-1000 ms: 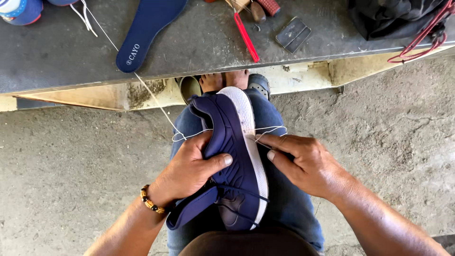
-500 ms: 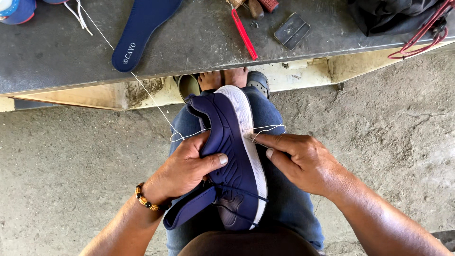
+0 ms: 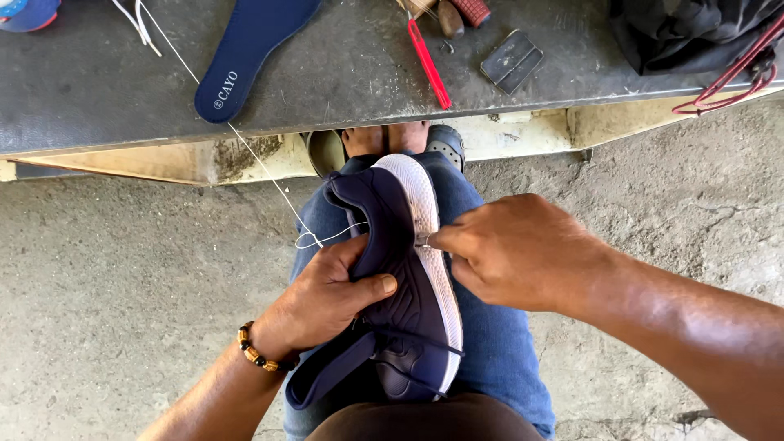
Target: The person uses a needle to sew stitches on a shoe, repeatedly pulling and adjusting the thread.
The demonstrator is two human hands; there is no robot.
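Head view: left hand (image 3: 327, 298) grips shoe (image 3: 400, 278); right hand (image 3: 514, 253) seemingly pinches needle.

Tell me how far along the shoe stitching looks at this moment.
Done: cannot tell how much of the seam is sewn. In hand: the left hand steadies the navy shoe on the lap while the right hand pinches at its white sole edge, white thread trailing to the bench. Left: the blue insole lies outside the shoe.

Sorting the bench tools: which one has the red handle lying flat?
The slim red-handled tool near the bench's front edge; the grey flat sharpening block beside it isn't red.
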